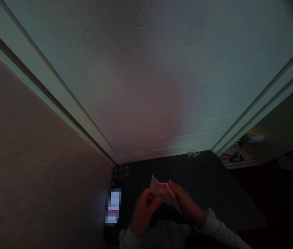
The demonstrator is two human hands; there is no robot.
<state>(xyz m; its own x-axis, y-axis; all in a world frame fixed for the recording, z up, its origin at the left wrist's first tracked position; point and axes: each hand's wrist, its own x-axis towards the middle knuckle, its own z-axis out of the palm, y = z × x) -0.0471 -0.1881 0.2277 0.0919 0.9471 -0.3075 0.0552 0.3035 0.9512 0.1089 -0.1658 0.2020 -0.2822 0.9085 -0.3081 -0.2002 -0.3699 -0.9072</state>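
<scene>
The scene is very dark. Low in the middle, my left hand (143,211) and my right hand (185,204) meet over a dark table (213,186). Both pinch a small pale pink crumpled piece (159,188), paper or thin wrapper, held between the fingertips. My left fingers curl around its lower edge, while my right fingers close on its right side. Both wrists wear light grey sleeves. What the piece is exactly cannot be made out.
A lit, blurred phone screen (113,206) lies at the table's left edge. A pale closed door (148,86) fills the view ahead, with a wall (32,173) on the left. Cluttered shelves (236,154) show at the right, beside an open door panel (281,124).
</scene>
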